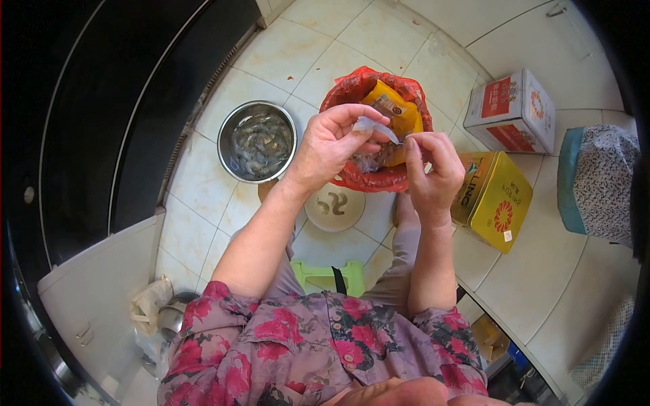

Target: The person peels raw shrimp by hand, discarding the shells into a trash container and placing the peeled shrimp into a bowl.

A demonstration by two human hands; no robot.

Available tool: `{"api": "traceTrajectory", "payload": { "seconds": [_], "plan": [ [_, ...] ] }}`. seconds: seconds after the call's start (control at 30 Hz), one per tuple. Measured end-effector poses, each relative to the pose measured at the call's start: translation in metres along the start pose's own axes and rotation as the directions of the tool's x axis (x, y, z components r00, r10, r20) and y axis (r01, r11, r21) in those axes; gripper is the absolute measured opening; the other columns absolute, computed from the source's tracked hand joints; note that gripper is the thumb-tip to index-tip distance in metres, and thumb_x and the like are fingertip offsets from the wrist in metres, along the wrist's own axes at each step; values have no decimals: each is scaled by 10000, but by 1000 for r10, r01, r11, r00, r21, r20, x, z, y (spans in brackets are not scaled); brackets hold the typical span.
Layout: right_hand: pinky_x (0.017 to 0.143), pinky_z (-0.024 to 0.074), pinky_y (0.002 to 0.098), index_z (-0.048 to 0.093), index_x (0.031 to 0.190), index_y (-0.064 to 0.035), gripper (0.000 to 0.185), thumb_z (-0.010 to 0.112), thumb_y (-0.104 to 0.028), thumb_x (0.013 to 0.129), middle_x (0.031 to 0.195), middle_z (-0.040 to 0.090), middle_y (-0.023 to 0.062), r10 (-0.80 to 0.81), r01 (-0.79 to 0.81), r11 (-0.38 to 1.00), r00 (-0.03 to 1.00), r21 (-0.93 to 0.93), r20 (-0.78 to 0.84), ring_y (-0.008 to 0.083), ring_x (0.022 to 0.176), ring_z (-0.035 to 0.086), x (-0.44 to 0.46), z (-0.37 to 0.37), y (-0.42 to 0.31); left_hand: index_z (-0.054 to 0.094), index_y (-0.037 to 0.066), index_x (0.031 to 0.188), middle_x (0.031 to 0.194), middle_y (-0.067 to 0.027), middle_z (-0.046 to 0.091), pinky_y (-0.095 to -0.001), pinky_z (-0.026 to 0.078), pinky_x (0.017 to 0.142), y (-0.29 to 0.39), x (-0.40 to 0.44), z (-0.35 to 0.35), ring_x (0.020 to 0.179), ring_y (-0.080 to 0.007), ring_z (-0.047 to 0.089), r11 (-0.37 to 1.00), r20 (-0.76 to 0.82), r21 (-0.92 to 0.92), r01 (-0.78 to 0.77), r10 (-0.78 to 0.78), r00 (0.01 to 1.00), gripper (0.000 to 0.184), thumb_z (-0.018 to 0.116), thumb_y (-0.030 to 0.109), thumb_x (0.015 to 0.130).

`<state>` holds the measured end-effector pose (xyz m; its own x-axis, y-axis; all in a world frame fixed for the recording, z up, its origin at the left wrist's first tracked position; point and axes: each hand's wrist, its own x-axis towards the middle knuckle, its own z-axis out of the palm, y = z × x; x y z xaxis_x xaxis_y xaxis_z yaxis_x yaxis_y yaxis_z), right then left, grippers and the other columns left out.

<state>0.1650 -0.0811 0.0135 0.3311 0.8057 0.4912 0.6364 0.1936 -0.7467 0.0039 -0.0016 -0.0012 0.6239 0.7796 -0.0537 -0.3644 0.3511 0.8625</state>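
Note:
My left hand [330, 145] is closed on a peeled, translucent shrimp [376, 127], held above a bin lined with a red bag [426, 101]. Close by on the right, my right hand [433, 166] pinches something thin and tiny at the shrimp's end, too small to make out. Inside the bin lie a yellow packet [393, 105] and shrimp scraps. To the left, a steel bowl [222, 143] holds several grey shrimp in water. Below the bin, a white bowl [352, 220] contains a few peeled shrimp.
A green stool [353, 271] shows between the knees. On the right stand a yellow-green tin [497, 203], a white and red carton [511, 111] and a patterned cloth-covered item [602, 176]. Dark cabinet fronts [122, 81] line the left side, with bags and pots lower down.

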Motion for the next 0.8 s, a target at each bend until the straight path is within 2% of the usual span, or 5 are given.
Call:
{"api": "traceTrajectory", "payload": {
  "seconds": [0.3,0.37,0.57,0.73,0.8],
  "plan": [
    [509,416,223,637,851,-16,104,693,42,784,773,609,45,-15,15,1000,1000,-9,6,94,581,530,1,1,2,601,30,1155,1138,-122,643,-290,563,818,3,0,1,979,-193,661,1000,-25,16,14,-14,1000,216,567,122,962],
    [525,434,228,645,890,-22,115,686,31,797,782,615,45,114,-110,992,991,63,-71,97,598,545,2,4,-2,600,30,1152,1135,-121,645,-292,563,811,1,0,-1,975,-194,664,1000,-40,-5,18,-18,999,218,574,128,959],
    [558,468,242,660,966,-19,161,670,21,811,808,637,55,101,-103,994,993,34,60,97,641,581,-3,2,1,596,29,1153,1123,-125,648,-292,563,794,1,0,1,974,-202,670,997,-58,54,46,-43,997,220,575,128,957],
    [555,469,245,659,972,-28,154,660,22,826,809,653,63,29,-29,1000,999,12,-24,117,634,590,2,0,14,591,21,1156,1099,-132,660,-291,564,786,-3,2,-4,957,-200,676,999,-56,33,-13,15,998,224,565,122,959],
    [570,484,250,671,1011,-55,180,652,-6,840,831,659,73,450,-473,694,873,543,187,154,663,616,1,-4,24,582,-8,1148,1079,-104,668,-284,560,793,-1,3,-8,942,-181,673,998,-155,58,6,3,988,221,558,111,964]
  ]
}}
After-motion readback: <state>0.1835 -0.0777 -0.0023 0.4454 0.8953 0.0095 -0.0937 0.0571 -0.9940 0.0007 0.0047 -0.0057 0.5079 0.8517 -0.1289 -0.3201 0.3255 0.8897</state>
